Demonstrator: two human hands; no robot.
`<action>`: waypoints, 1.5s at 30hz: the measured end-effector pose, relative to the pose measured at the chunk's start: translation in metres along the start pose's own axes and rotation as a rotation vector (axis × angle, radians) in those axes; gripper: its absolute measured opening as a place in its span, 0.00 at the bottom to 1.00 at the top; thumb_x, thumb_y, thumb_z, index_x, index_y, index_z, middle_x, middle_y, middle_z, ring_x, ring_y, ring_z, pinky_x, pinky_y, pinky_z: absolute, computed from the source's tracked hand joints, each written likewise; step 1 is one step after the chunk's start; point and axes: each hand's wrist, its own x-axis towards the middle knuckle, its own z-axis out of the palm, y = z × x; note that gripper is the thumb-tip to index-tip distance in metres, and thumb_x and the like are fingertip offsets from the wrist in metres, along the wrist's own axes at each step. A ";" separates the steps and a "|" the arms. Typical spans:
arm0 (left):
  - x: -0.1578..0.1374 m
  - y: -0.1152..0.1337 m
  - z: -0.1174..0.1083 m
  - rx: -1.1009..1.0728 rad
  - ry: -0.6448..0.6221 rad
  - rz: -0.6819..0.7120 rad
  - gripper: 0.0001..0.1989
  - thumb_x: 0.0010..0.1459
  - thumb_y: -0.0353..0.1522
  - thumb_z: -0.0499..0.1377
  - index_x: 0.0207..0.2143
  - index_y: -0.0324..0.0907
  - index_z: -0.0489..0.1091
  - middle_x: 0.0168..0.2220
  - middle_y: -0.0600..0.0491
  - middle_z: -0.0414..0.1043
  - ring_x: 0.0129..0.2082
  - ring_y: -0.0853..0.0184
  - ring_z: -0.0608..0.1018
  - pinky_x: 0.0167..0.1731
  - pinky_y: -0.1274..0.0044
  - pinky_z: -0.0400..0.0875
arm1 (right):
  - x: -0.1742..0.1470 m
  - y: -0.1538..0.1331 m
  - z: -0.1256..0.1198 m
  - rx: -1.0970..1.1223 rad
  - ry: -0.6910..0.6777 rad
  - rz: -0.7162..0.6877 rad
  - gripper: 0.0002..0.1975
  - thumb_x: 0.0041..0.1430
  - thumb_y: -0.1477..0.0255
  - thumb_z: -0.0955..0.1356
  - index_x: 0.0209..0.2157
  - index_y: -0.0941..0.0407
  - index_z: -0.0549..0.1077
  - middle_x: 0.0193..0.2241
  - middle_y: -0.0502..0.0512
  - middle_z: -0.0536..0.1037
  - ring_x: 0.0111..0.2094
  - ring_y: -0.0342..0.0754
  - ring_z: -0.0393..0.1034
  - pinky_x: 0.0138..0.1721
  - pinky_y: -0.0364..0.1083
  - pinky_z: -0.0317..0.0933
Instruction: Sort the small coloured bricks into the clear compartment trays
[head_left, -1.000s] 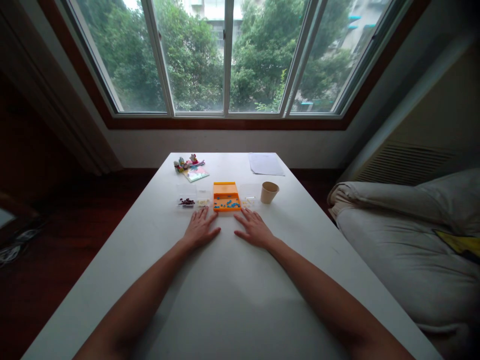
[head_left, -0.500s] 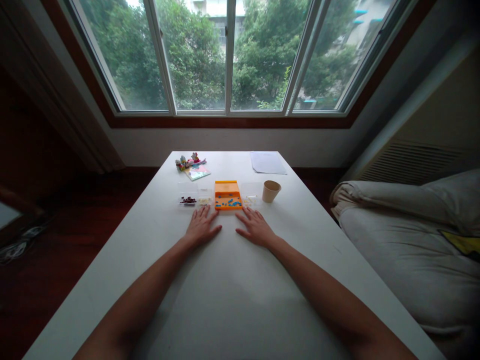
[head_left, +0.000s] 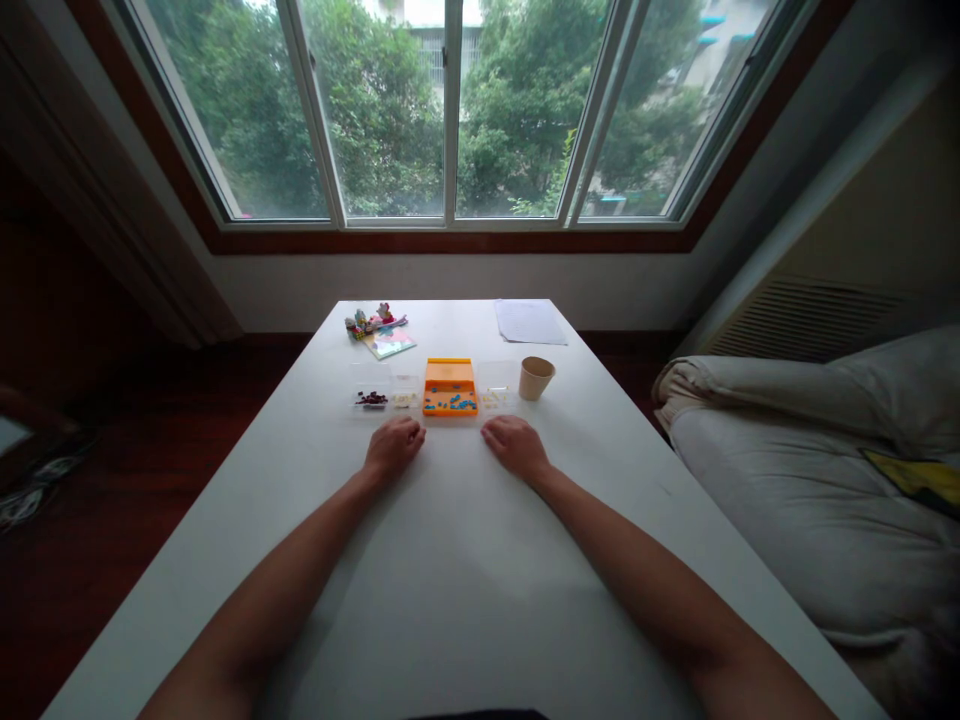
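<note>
Facing windows (head_left: 392, 120), left hand (head_left: 394, 445) and right hand (head_left: 515, 445) seem clenched on the white table (head_left: 450, 560).

The left grip (head_left: 395, 446) and right grip (head_left: 516, 445) are curled, their insides hidden. Beyond and between them, the blue pieces (head_left: 460, 401) in the orange case (head_left: 449, 371) are too small to identify, as are the dark bits (head_left: 372, 399) just past the left grip. Beyond the right grip, the cup (head_left: 535, 382) hides its inner bottom; nearer than both, the desk (head_left: 465, 580) is cut off below
</note>
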 end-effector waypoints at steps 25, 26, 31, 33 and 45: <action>-0.002 0.003 -0.005 -0.088 -0.014 -0.044 0.08 0.64 0.36 0.53 0.40 0.47 0.72 0.34 0.53 0.74 0.36 0.64 0.75 0.35 0.75 0.62 | 0.067 0.115 0.019 0.446 0.553 0.637 0.46 0.48 0.53 0.73 0.64 0.52 0.56 0.47 0.58 0.76 0.44 0.54 0.73 0.46 0.50 0.66; -0.002 0.003 -0.004 -0.091 -0.009 -0.042 0.08 0.64 0.36 0.53 0.40 0.47 0.72 0.34 0.53 0.74 0.36 0.64 0.74 0.35 0.75 0.62 | 0.066 0.114 0.019 0.430 0.562 0.628 0.45 0.48 0.53 0.73 0.64 0.52 0.57 0.47 0.58 0.76 0.44 0.54 0.72 0.45 0.49 0.66; -0.001 0.002 -0.003 -0.105 0.009 -0.030 0.08 0.64 0.36 0.54 0.39 0.47 0.72 0.33 0.53 0.73 0.35 0.64 0.74 0.34 0.75 0.62 | 0.064 0.113 0.020 0.365 0.613 0.604 0.38 0.47 0.54 0.73 0.57 0.56 0.64 0.48 0.61 0.72 0.42 0.52 0.69 0.45 0.50 0.66; -0.001 0.002 -0.003 -0.106 0.011 -0.030 0.07 0.64 0.35 0.54 0.39 0.47 0.72 0.33 0.53 0.73 0.35 0.64 0.74 0.34 0.75 0.62 | 0.061 0.111 0.018 0.369 0.602 0.599 0.33 0.47 0.54 0.72 0.52 0.56 0.66 0.48 0.61 0.71 0.41 0.51 0.68 0.44 0.49 0.67; 0.003 -0.006 0.003 -0.167 0.023 -0.007 0.08 0.63 0.36 0.54 0.40 0.47 0.73 0.32 0.54 0.73 0.34 0.64 0.73 0.32 0.75 0.62 | 0.044 0.032 -0.001 0.387 0.557 0.040 0.28 0.56 0.63 0.70 0.57 0.53 0.61 0.51 0.59 0.71 0.48 0.54 0.69 0.49 0.53 0.68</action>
